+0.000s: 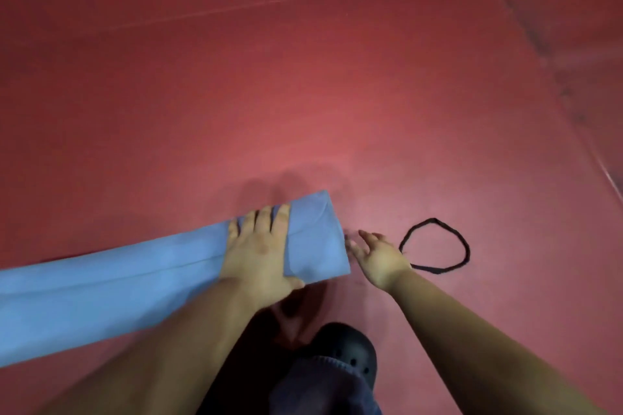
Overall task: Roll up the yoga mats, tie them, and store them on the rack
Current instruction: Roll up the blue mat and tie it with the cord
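A rolled blue yoga mat (111, 283) lies on the red floor, running from the lower left edge up to the middle of the view. My left hand (259, 249) presses flat on top of the roll near its right end, fingers spread and straight. My right hand (377, 254) hovers just right of the roll's end, fingers extended toward it and holding nothing. A black elastic band (435, 245) lies in an open loop on the floor right behind my right hand. No rack shows in view.
Red floor (303, 94) fills the view all round, with faint seams at the top and a pale edge at the far right. My dark clog (347, 350) and trouser leg (320, 387) stand at the bottom, just below the mat's end.
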`<state>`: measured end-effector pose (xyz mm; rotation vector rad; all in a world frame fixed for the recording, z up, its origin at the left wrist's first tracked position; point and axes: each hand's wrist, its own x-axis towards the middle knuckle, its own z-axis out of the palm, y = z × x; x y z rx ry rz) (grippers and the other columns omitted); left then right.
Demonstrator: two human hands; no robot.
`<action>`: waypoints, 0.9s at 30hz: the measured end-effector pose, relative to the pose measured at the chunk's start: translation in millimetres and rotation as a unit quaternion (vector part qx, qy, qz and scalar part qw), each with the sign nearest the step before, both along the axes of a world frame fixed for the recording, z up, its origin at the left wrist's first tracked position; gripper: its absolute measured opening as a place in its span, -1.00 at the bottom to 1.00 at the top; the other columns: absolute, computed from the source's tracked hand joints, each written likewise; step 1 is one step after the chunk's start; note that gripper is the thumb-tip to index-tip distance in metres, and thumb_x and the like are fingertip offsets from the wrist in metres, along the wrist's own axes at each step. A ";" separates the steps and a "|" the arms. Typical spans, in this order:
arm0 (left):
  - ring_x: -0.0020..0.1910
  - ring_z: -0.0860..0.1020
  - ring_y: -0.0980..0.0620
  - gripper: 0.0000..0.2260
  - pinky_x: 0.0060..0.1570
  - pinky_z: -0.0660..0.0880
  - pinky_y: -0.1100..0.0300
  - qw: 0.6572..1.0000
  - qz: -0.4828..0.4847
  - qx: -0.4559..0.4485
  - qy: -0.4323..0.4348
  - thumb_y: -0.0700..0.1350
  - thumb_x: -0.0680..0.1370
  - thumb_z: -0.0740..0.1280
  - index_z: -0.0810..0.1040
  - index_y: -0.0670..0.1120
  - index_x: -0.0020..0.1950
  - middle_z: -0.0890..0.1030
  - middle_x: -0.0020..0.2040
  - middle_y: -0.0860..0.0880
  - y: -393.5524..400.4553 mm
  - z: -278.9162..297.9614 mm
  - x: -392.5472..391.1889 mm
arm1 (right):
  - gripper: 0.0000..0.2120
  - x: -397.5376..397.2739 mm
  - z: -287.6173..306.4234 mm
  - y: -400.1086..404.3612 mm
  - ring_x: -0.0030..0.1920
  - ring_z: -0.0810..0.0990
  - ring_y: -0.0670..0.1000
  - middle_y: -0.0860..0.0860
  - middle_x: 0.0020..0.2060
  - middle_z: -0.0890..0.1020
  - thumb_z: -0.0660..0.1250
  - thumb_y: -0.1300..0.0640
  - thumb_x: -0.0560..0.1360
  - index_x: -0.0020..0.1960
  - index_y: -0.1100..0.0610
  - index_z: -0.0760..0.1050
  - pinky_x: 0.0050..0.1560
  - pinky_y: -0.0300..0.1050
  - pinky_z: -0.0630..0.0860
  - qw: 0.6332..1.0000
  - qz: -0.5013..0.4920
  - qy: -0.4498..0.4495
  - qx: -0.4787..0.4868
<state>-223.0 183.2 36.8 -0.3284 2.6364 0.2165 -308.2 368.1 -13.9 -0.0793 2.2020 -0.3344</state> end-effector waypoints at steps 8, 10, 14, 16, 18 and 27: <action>0.44 0.14 -0.08 0.03 0.43 0.10 -0.07 1.000 -0.018 -0.020 -0.016 0.35 0.33 0.36 -0.16 -0.06 0.53 0.12 0.46 -0.06 21.6 -45.4 -10.4 | -0.42 -26.5 -98.2 55.8 0.53 -0.10 0.20 0.15 0.55 -0.09 0.03 -0.20 0.60 0.55 -0.08 0.00 0.50 0.04 -0.02 0.988 -0.044 -0.057 0.139; 0.42 0.19 -0.10 0.05 0.42 0.13 -0.08 1.000 -0.017 -0.023 -0.011 0.34 0.29 0.41 -0.08 -0.08 0.54 0.18 0.45 -0.08 25.0 -52.5 -10.1 | -0.39 -23.2 -112.7 57.7 0.53 -0.10 0.19 0.15 0.54 -0.14 0.06 -0.21 0.59 0.56 -0.07 -0.01 0.50 0.06 -0.01 0.986 -0.069 -0.059 0.138; 0.27 0.40 -0.20 0.08 0.28 0.31 -0.17 1.000 -0.010 -0.022 0.010 0.27 0.08 0.56 0.26 -0.15 0.46 0.43 0.31 -0.16 25.0 -54.4 -6.4 | -0.31 -5.5 -116.7 52.4 0.53 -0.02 0.13 0.11 0.55 -0.09 0.14 -0.11 0.60 0.55 0.20 -0.05 0.49 0.05 0.02 0.988 -0.114 0.000 0.105; 0.24 0.44 -0.22 0.09 0.25 0.33 -0.18 0.999 -0.003 -0.033 0.021 0.27 0.03 0.57 0.31 -0.17 0.44 0.46 0.28 -0.18 22.4 -53.2 -4.8 | -0.40 0.5 -113.3 53.2 0.47 0.19 0.16 0.16 0.52 0.12 0.18 -0.04 0.58 0.50 0.26 0.15 0.44 0.02 0.13 0.987 -0.116 0.051 0.097; 0.28 0.41 -0.23 0.10 0.28 0.31 -0.19 0.999 0.000 -0.037 0.025 0.28 0.07 0.56 0.27 -0.19 0.47 0.43 0.31 -0.20 20.2 -44.5 -4.8 | -0.58 5.0 -105.5 48.5 0.32 0.39 0.20 0.19 0.38 0.34 0.23 0.07 0.56 0.35 0.26 0.39 0.36 -0.07 0.24 0.985 -0.139 0.095 0.043; 0.16 0.51 -0.28 0.13 0.14 0.44 -0.20 0.994 0.010 0.000 0.106 0.30 0.00 0.57 0.30 -0.22 0.41 0.51 0.22 -0.23 -13.5 43.9 33.0 | -0.81 10.9 46.0 -36.7 -0.20 0.53 -0.10 0.07 -0.14 0.63 0.28 0.35 0.53 0.10 0.34 0.59 -0.26 -0.55 0.38 0.888 -0.340 0.117 -0.288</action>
